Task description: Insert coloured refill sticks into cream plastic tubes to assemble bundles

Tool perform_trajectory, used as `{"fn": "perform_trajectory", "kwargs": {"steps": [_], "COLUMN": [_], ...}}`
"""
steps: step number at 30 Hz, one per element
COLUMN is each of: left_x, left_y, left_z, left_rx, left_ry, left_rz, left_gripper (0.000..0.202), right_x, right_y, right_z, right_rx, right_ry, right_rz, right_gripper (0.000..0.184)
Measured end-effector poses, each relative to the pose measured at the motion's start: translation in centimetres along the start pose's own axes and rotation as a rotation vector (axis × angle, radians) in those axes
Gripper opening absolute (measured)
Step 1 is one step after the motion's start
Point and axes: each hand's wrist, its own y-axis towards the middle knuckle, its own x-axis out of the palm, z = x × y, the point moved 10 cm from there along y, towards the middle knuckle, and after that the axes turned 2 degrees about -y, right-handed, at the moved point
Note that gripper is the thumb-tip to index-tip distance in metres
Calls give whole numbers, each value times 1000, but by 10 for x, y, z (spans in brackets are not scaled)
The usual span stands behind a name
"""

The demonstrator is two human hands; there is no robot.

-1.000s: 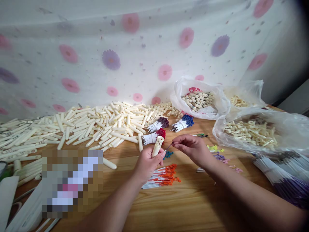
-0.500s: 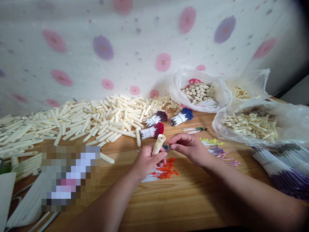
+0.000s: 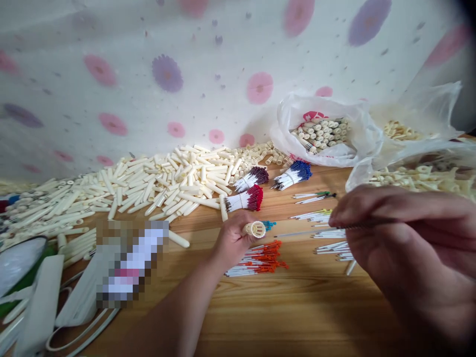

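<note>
My left hand (image 3: 232,240) is closed around a cream plastic pen barrel (image 3: 256,229), its slotted, hollow end facing me. Close to the camera, my right hand (image 3: 405,243) pinches a thin pen refill (image 3: 303,232); its slim tip points left toward the barrel, some distance from it. Orange-ended refills (image 3: 256,259) lie in a row just below my left hand. Blue-ended ones (image 3: 268,226) show behind the barrel. Further white refills (image 3: 330,233) are partly covered by my right hand, so their coloured ends are mostly hidden.
Cream barrels (image 3: 178,183) are heaped along the back left. Banded refill bundles in dark red (image 3: 243,200), maroon (image 3: 252,178) and blue (image 3: 293,174) stand near the middle. Plastic bags (image 3: 286,134) of cream parts fill the back right. White cords (image 3: 80,337) lie at lower left.
My right hand has drawn away from the barrel, right and toward the camera, with a refill in its pinch. The barrel's open end now tips toward me. The whole view has shifted slightly.
</note>
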Motion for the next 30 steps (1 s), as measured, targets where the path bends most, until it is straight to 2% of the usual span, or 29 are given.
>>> {"fn": "perform_trajectory", "kwargs": {"steps": [2,3,5,8,14,17,22,26,30], "left_x": [5,7,9,12,15,16,14,11,4], "left_y": [-1,-2,-2,-1,0,-1,-2,-4,-5], "left_z": [5,7,9,12,17,21,34,38,37], "left_rx": [48,63,75,82,104,144,197,192,194], "left_ry": [27,44,79,107,95,113,183,245,329], "left_rz": [-36,-49,-56,-75,-100,-127,-173,-187,-113], "left_gripper": [20,19,17,16,16,18,38,44,38], "right_x": [3,10,27,39,48,52,50,60,59], "right_y": [-1,-2,-2,0,-4,-7,-7,-13,-14], "right_z": [-18,-25,-33,-38,-36,-31,-14,-1,10], "right_rx": [-77,-111,-173,-254,-337,-313,-215,-220,-196], "right_ry": [-73,-116,-207,-267,-245,-218,-145,-281,-369], "right_rz": [-46,-112,-264,-337,-340,-315,-188,-223,-206], "right_gripper": [13,12,12,13,15,17,22,19,17]}}
